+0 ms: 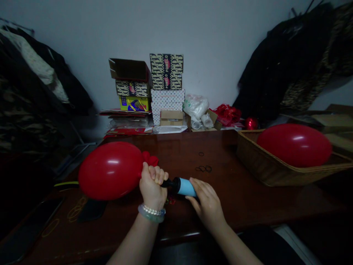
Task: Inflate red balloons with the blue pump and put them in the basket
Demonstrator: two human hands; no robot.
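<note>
A large inflated red balloon (111, 171) lies to the left, its neck pinched in my left hand (153, 184) around the black nozzle end of a hand pump. The pump (186, 187) has a light blue barrel and lies sideways above the table. My right hand (206, 202) is wrapped round the right end of that blue barrel. Behind my left hand sits a small red bunch (150, 158), perhaps uninflated balloons. Just below the pump lie a few tiny coloured bits (172, 201), too small to name.
A wicker basket (264, 173) with another red balloon (295, 145) stands at the right. Dark bands (204, 169) lie mid-table (176, 143); yellowish bands (75, 211) and a phone-like dark slab (38, 221) lie left. Stacked boxes (167, 99) line the wall. Clothes hang on both sides.
</note>
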